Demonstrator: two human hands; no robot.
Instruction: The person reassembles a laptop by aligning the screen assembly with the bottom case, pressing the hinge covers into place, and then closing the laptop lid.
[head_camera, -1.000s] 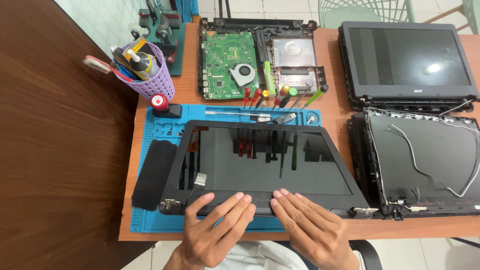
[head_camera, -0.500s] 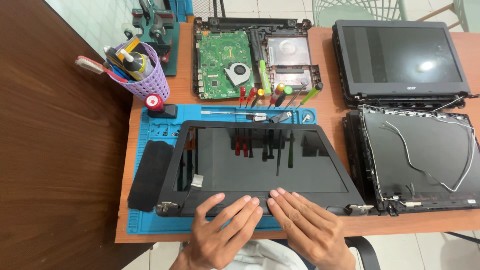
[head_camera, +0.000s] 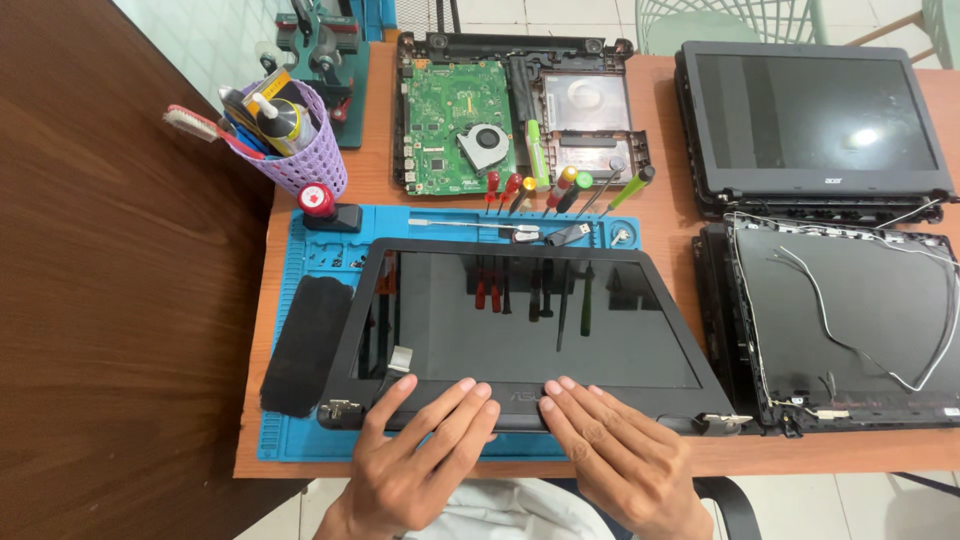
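- So there's a glossy black laptop screen panel with a matte plastic bezel (head_camera: 530, 335) lying flat and face up on a blue rubbery repair mat (head_camera: 300, 450), glass shiny enough to mirror the tools behind it.
- Left hand (head_camera: 415, 460) is at the panel's 7 o'clock, fingers spread flat and slightly apart, fingertips (head_camera: 470, 390) pressing on the lower bezel strip. Not wrapped around anything, just laid on top.
- Right hand (head_camera: 615, 455) is at 5 o'clock, same deal: palm down, fingers fanned out loosely, tips on the bottom bezel just beside the left hand's. The two hands nearly meet at 6 o'clock.
- Small metal hinge brackets (head_camera: 338, 410) stick out at the panel's bottom corners.
- At the panel's 9 o'clock, a soft-looking black rectangular pad (head_camera: 305, 345) sits on the mat, touching the panel's edge.
- At 12 o'clock, a row of screwdrivers with red, yellow and green handles (head_camera: 560, 188) leans over the mat's back edge, and past them an opened laptop base with a green circuit board and round fan (head_camera: 465, 130).
- At 10 o'clock, a lilac perforated plastic cup stuffed with tools and a toothbrush (head_camera: 300, 160).
- At 3 o'clock, a bare black lid shell with loose white wires (head_camera: 850, 320); at 1 to 2 o'clock, a closed-up dark screen unit (head_camera: 815, 115).
- All on an orange-brown wooden table (head_camera: 660, 215).
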